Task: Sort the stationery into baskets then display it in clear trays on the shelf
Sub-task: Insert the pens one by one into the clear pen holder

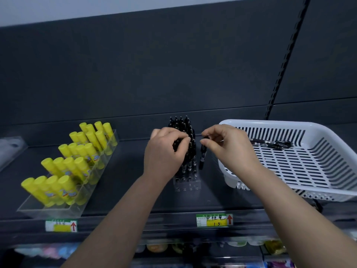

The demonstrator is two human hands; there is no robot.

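Black pens [188, 151] stand upright and tightly packed in a clear tray [186, 183] at the middle of the shelf [125, 200], as the head view shows it. The left hand [164, 151] is over the near rows, with its fingers curled round the pen tops as if steadying them or parting them. The right hand [226, 146] pinches a single pen [202, 157] by its upper end between thumb and fingertips. That pen hangs upright just beside the tray's right side, with its lower end above the shelf. Whether it is over a free slot or outside the wall cannot be told.

The main risk is probably there: lowered blind, the pen may slip down outside the wall and topple on the shelf. It may also jam against a neighbour and tilt a whole row, since the pens are so close together. If the left hand pulls away with its fingers hooked on the caps, it may lift or tip several pens.

To the right a white basket [270, 123] sits tilted on the shelf, with a few loose pens [270, 144] lying at its far side. The right forearm crosses its near corner, so a careless reach back may shove it or spill them. Yellow glue sticks [77, 161] in their own tray on the left are well apart and unlikely to be disturbed.
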